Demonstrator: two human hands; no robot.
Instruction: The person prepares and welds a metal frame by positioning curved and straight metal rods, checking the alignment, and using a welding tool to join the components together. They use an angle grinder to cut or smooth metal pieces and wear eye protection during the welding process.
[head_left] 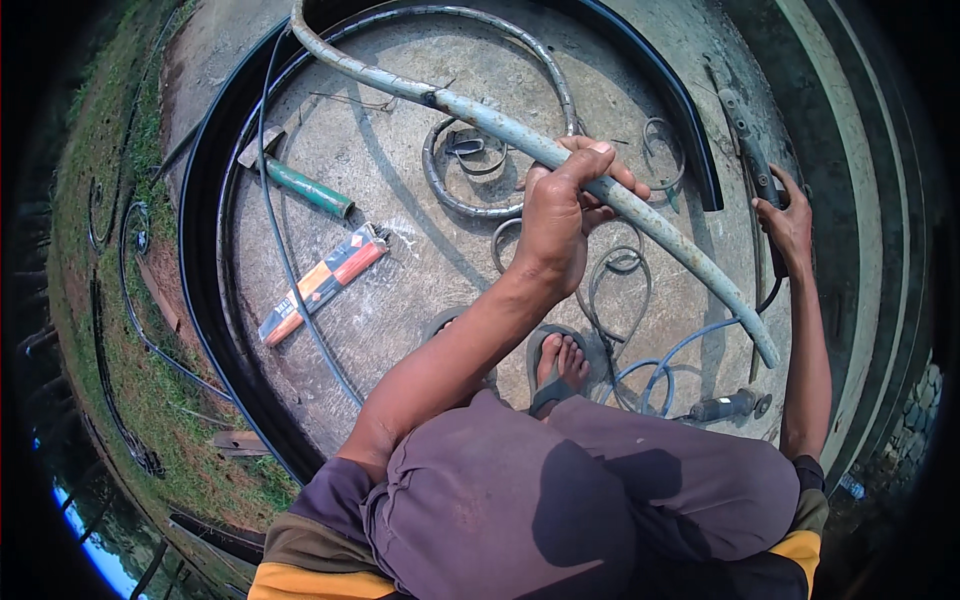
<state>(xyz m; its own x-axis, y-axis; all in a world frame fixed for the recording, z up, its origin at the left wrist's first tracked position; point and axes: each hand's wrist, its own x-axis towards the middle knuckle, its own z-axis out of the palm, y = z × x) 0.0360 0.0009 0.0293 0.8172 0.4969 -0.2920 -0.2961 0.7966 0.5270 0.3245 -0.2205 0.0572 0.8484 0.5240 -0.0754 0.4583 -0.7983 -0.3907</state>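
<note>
The left hand [562, 205] is closed around a pale grey curved pipe [480, 114], thumb laid along the top and fingers curled about it. The pipe slants over the concrete slab [405, 285], bending away past the slab's far side, while its free end points down toward the slab's right edge, on the near side of the right hand [786, 222]. That hand is wrapped around the body of a dark hand tool [757, 158] near the slab's right edge; whether the slab bears the tool's weight, I cannot tell. A black cord [772, 294] leaves the tool's near end

A large black curved channel [192, 215] follows the slab's left edge and sweeps round the far side, its cut end stopping short of the right edge. Inside its curve lie a big steel ring [545, 52], a smaller ring [431, 165] near the left hand, and thin curled strips [594, 290] below the pipe. Toward the slab's left edge, a hammer [308, 188] with a green handle lies just beyond an orange and dark packet [325, 285]; a dark cable [275, 225] passes across both. Near the slab's right edge, on the person's side, a grinder [727, 405] lies beside loops of blue cable [655, 375], close to a sandalled foot [563, 362]
</note>
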